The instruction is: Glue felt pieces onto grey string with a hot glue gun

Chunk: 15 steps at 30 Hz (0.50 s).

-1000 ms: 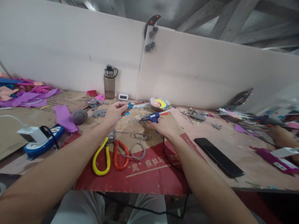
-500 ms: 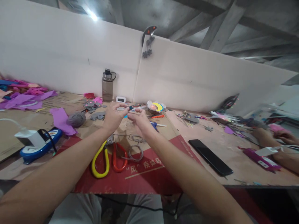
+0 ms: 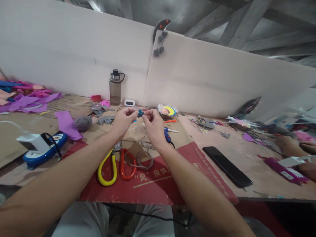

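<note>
Between my two hands is a small dark teal piece (image 3: 140, 113), too small to tell its kind. My left hand (image 3: 124, 121) pinches its left side with thumb and forefinger. My right hand (image 3: 154, 126) is closed on its right side, fingertips close to those of the left. Below my hands lie scissors (image 3: 107, 171) with one yellow and one red handle, their blades partly hidden. A loop of thin grey cord (image 3: 145, 161) rests beside the red handle. To the right of my right hand is a blue glue gun (image 3: 168, 135), partly covered.
A water bottle (image 3: 115, 89) and a small white digital clock (image 3: 129, 103) stand by the white board. A grey yarn ball (image 3: 83, 123) and a blue power strip (image 3: 46, 154) lie left, a black phone (image 3: 227, 167) right. Another person's hands (image 3: 288, 144) are at far right.
My right hand has turned and its fingers have closed onto the teal piece, which shows more clearly between both hands. The whole view has shifted slightly.
</note>
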Motion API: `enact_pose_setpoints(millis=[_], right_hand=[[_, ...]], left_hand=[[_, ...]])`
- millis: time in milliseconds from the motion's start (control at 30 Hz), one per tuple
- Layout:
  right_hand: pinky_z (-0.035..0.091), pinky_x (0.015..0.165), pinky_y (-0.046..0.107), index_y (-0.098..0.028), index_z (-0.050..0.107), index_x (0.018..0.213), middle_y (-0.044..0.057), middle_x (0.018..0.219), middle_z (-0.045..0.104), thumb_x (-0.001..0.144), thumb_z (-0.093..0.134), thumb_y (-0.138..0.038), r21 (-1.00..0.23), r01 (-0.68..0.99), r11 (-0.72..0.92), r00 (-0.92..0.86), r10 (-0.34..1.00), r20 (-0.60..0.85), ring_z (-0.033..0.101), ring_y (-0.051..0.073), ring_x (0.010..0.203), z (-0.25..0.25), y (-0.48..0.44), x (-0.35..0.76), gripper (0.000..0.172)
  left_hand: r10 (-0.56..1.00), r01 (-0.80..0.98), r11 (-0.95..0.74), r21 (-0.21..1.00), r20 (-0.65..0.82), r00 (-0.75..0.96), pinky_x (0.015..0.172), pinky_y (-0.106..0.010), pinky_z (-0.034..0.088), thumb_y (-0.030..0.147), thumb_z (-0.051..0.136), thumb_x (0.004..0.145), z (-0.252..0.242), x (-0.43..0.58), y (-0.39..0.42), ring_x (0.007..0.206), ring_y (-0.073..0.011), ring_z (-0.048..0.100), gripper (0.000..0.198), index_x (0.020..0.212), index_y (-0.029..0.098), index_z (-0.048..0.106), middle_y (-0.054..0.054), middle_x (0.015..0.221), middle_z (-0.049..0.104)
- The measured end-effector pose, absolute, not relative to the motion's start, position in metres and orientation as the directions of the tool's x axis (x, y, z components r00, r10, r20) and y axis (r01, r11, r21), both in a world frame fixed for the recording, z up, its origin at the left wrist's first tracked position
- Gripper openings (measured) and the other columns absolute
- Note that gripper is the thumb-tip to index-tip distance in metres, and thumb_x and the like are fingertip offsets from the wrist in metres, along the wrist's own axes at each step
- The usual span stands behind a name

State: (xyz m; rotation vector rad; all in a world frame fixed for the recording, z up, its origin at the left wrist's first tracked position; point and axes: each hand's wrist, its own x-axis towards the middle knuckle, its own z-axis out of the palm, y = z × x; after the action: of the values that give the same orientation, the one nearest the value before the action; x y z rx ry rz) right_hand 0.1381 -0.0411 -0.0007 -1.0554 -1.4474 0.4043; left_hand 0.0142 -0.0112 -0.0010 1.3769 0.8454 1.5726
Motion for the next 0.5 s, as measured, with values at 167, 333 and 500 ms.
enact_pose_setpoints(millis=[167, 333, 500], right_hand=[[0.040, 0.066, 0.026, -0.018, 0.054, 0.081, 0.000, 0.074, 0.054, 0.078, 0.051, -0.027, -0.730, 0.428, 0.533, 0.151, 0.754, 0.639, 0.048, 0.012, 0.067, 0.0023, -0.0427, 0.1454, 0.009], [0.038, 0.064, 0.025, -0.018, 0.056, 0.078, 0.000, 0.071, 0.054, 0.079, 0.053, -0.031, -0.722, 0.468, 0.510, 0.161, 0.754, 0.637, 0.048, 0.013, 0.067, 0.0026, -0.0399, 0.1482, 0.013], [0.036, 0.063, 0.024, -0.018, 0.056, 0.075, -0.001, 0.069, 0.052, 0.075, 0.058, -0.028, -0.727, 0.466, 0.505, 0.177, 0.752, 0.635, 0.046, 0.012, 0.066, 0.0034, -0.0407, 0.1481, 0.010]], left_hand=[[0.914, -0.175, -0.393, 0.903, 0.404, 0.031, 0.047, -0.022, 0.030, 0.033, 0.069, 0.066, -0.0019, 0.0177, -0.0148, 0.048, -0.0072, 0.045, 0.020, 0.069, 0.015, 0.060, 0.001, 0.054, 0.054], [0.919, -0.163, -0.380, 0.910, 0.392, 0.043, 0.048, -0.023, 0.032, 0.033, 0.069, 0.066, -0.0012, 0.0192, -0.0162, 0.048, -0.0077, 0.046, 0.021, 0.070, 0.015, 0.060, 0.000, 0.054, 0.055], [0.914, -0.160, -0.388, 0.908, 0.401, 0.056, 0.049, -0.022, 0.032, 0.032, 0.069, 0.066, -0.0015, 0.0194, -0.0163, 0.049, -0.0074, 0.046, 0.020, 0.071, 0.014, 0.060, 0.001, 0.055, 0.054]])
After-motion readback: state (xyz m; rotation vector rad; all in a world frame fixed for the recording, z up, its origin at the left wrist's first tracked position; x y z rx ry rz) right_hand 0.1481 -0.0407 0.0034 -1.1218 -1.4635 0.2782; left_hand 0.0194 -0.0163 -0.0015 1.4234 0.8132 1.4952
